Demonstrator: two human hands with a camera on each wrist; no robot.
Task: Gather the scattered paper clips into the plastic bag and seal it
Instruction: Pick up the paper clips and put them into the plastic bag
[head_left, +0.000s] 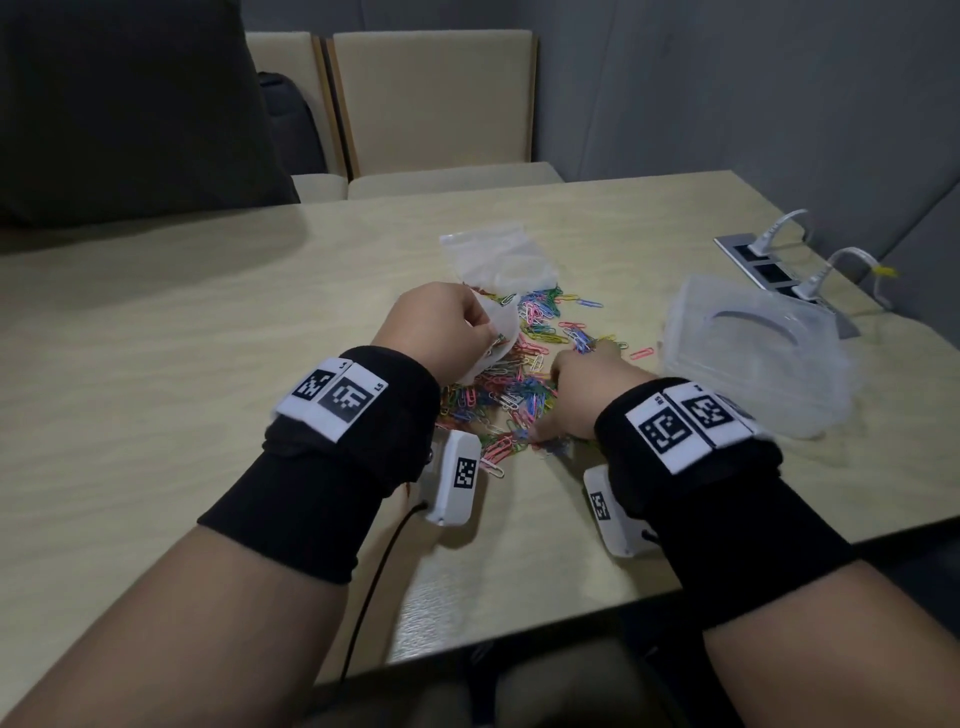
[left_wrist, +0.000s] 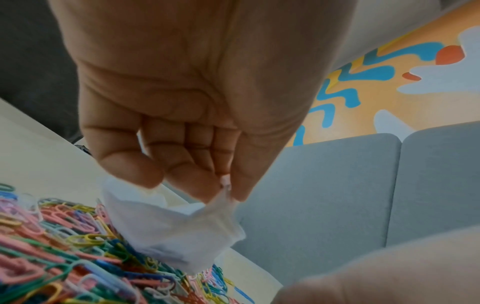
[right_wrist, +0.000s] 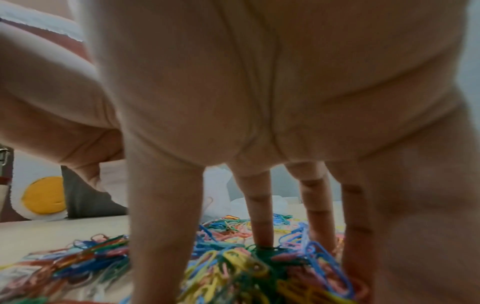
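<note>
Colourful paper clips (head_left: 519, 379) lie in a loose pile in the middle of the table. My left hand (head_left: 485, 325) is raised over the pile's left edge and pinches the rim of a small clear plastic bag (head_left: 501, 332). In the left wrist view the thumb and fingertips of the left hand (left_wrist: 223, 193) hold the bag (left_wrist: 176, 232), which hangs with its bottom on the clips (left_wrist: 64, 246). My right hand (head_left: 571, 395) is palm down on the pile. The right hand (right_wrist: 259, 236) has straight, spread fingers with their tips in the clips (right_wrist: 233, 265).
Beyond the pile a second clear bag (head_left: 493, 254) lies flat. A clear plastic container (head_left: 758, 358) stands to the right of the right hand. Behind it, a socket panel (head_left: 769, 265) holds white cables. Two chairs stand at the table's far edge (head_left: 415, 197).
</note>
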